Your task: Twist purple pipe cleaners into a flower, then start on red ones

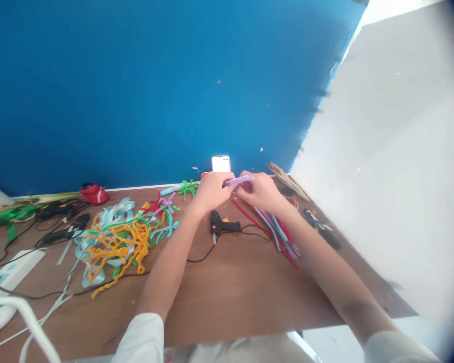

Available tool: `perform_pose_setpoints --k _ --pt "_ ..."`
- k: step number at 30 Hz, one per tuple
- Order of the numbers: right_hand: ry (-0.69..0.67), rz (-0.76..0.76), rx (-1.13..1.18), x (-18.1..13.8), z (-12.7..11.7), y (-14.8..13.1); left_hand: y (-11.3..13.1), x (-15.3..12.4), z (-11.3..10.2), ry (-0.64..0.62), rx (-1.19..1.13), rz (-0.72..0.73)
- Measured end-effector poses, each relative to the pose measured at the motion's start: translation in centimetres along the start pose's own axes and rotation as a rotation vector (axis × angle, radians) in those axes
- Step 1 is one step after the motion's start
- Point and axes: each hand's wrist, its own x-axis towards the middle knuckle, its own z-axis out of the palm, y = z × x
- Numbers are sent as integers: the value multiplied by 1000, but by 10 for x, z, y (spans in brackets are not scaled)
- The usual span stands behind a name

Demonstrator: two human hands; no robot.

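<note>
Over the far part of the table my left hand point(214, 190) and my right hand point(264, 193) are close together. Both have their fingers closed on light purple pipe cleaners point(240, 180), which span the gap between them. How many there are cannot be made out. Below the hands a black hot glue gun point(227, 225) lies on the brown table point(227, 297). Red, blue and purple pipe cleaners point(274, 227) lie in a bundle under my right forearm, partly hidden by it. A lit phone point(221, 164) leans by the wall just beyond my left hand.
On the left, orange pipe cleaners point(124, 242) tangle with pale blue ribbon point(115, 214). A second glue gun point(68, 229), a white power strip point(15, 272) and cords lie further left. Pliers-like tools point(323, 229) lie at right, and a blue wall point(155, 91) bounds the back.
</note>
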Motion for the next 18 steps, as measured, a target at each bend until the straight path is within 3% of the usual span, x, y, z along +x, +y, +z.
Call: perform_pose_setpoints --k 3,6,9,14,18 --pt "167 -163 -439 -3 9 2 4 0 3 7 -89 -67" --pt "307 -162 -455 -6 17 1 9 0 1 40 -192 -71" --pt "371 -5 -116 -6 16 -7 12 -1 -1 104 -188 -43" --pt "32 295 797 0 4 -11 10 -2 -2 175 -99 14" --pt "-82 458 1121 3 4 -6 8 -3 -3 162 14 64"
